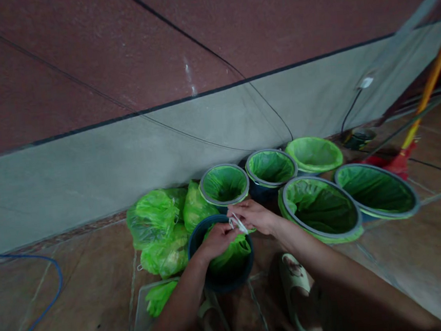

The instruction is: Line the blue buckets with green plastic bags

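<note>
Above the dark blue bucket (224, 285): my left grip (221, 238) and right grip (251, 217) both pinch a white strip (239, 224).
Green bag (230, 257): in the bucket's mouth, bunched and sagging beneath my hands.
Beside my left arm: full green bags (152, 219) heaped near the wall (90, 182); crumpled green plastic (160, 296) lies on a pale tray (138, 317).
Behind and to the right: five lined buckets (308, 194), green film folded over their rims.
Underfoot: tiled floor (96, 289), my pale sandals (293, 276).
Far right: a yellow pole (427, 90), slanting, red at its foot.
</note>
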The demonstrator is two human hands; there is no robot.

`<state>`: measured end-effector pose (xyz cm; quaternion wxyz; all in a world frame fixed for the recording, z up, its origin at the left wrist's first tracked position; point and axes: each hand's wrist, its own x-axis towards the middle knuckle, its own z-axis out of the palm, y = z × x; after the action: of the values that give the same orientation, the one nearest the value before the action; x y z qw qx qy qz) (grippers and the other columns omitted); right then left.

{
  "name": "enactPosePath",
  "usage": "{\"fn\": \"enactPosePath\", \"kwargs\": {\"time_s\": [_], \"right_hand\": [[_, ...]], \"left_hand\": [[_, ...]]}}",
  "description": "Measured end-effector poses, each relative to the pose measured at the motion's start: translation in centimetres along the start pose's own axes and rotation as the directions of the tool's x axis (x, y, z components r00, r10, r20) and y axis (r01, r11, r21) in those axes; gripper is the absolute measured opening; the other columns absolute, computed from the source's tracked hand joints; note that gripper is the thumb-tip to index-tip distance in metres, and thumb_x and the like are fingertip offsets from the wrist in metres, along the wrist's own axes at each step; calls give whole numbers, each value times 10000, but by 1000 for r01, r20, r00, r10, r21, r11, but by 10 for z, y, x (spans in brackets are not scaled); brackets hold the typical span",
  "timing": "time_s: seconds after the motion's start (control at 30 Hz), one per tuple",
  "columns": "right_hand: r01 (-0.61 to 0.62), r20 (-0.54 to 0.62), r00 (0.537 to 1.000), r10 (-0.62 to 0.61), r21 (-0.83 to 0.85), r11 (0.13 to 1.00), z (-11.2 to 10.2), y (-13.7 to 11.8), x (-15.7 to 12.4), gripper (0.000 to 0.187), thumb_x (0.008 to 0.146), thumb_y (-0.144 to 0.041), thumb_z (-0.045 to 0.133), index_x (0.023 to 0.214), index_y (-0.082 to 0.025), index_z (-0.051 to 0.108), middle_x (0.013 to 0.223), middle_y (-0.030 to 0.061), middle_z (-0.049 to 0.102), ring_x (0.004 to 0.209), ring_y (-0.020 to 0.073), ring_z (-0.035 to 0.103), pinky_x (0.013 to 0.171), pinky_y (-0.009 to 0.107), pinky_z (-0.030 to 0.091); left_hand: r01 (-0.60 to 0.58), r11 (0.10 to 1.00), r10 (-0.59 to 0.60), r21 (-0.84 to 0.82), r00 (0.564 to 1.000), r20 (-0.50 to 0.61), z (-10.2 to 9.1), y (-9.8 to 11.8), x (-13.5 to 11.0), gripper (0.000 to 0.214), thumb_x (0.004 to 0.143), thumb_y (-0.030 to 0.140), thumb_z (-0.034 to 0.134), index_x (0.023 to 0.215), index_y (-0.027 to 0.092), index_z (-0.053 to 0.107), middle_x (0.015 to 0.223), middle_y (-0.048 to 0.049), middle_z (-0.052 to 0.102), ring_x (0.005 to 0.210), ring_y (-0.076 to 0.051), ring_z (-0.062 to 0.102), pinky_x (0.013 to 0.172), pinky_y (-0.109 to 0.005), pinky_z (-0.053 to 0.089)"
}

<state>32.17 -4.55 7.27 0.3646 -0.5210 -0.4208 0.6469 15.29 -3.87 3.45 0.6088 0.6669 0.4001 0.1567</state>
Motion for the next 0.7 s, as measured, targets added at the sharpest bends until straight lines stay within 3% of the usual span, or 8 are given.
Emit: {"fn": "enactPosePath", "kwargs": {"time_s": [0.1,0.2,0.3,0.37,0.4,0.47,0.57,0.7], "right_hand": [[-28,-132,991,30,15,999,-3,-7,-2,434,915,-532,485,945,-136,659,876,87,709,408,48,336,387,208,237],[-25,-82,997,-2,-328,944,-3,-3,-3,309,936,-365,469,956,-149,690,898,52,712,452,62,427,437,207,322],[75,59,997,-47,-711,699,0,2,-8,220,887,-255,534,850,-159,729,793,40,703,635,121,575,584,220,392],[81,43,996,-84,-845,528,2,2,-11,218,872,-232,550,805,-166,746,790,60,708,742,158,614,654,241,396],[69,32,996,-83,-872,484,3,1,-13,231,874,-232,547,787,-170,751,782,65,709,754,167,618,664,248,395],[68,68,998,-17,-873,482,4,-1,-16,247,874,-230,542,757,-180,754,729,50,698,710,161,611,642,248,388],[105,168,983,74,-843,528,3,-3,-16,239,854,-221,564,691,-183,735,638,19,662,639,141,579,602,236,373],[130,38,985,-166,-796,591,2,4,-7,209,836,-160,541,760,-171,735,786,45,711,765,156,611,704,242,413]], "left_hand": [[61,998,-60,1,991,-124,0,-7,3,423,818,526,565,698,144,703,557,18,511,576,-119,437,588,-259,327],[90,994,-98,-59,984,-148,-4,-14,5,433,801,541,556,727,140,702,580,11,535,567,-118,442,574,-259,331],[97,993,-106,-62,981,-165,-9,-16,5,393,782,508,579,638,150,658,552,14,526,548,-111,437,571,-258,324],[110,993,-117,-47,969,-217,-12,-16,6,342,770,452,599,615,153,656,558,6,555,555,-116,462,583,-259,341],[118,992,-126,-47,961,-246,-13,-15,6,295,758,412,612,636,152,675,574,1,580,564,-119,478,592,-260,353],[126,991,-131,-38,951,-280,-16,-14,6,206,728,337,633,697,150,715,588,8,604,564,-121,485,594,-257,363],[80,993,-58,89,973,-225,-20,-12,4,154,717,277,640,692,155,731,548,31,573,542,-115,454,577,-249,349],[-50,954,93,297,987,-130,-22,-6,-2,120,731,196,632,771,180,744,637,23,630,615,-137,524,653,-258,411]]}}
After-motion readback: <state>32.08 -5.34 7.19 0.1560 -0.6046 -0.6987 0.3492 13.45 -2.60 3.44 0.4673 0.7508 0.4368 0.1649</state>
